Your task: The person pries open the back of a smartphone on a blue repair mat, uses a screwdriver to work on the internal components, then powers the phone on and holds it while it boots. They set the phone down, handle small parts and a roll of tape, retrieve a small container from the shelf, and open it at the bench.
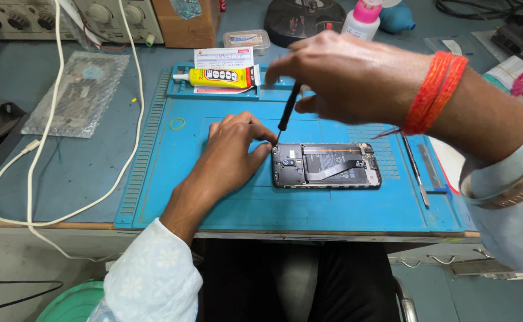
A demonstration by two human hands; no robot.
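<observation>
An opened phone [327, 165], back cover off and its innards showing, lies flat near the centre of the blue work mat [231, 206], so it cannot slide on the counter [76, 167]; the left hand [228, 155], fingers curled and empty, presses the mat at the phone's nine o'clock edge to steady it; the right hand [348, 77] pinches a slim black screwdriver [288, 112] from above, near upright, tip at the phone's upper left corner; a yellow glue tube [217, 76] rests in the mat's tray at twelve o'clock; tweezers [415, 170] lie at three o'clock.
</observation>
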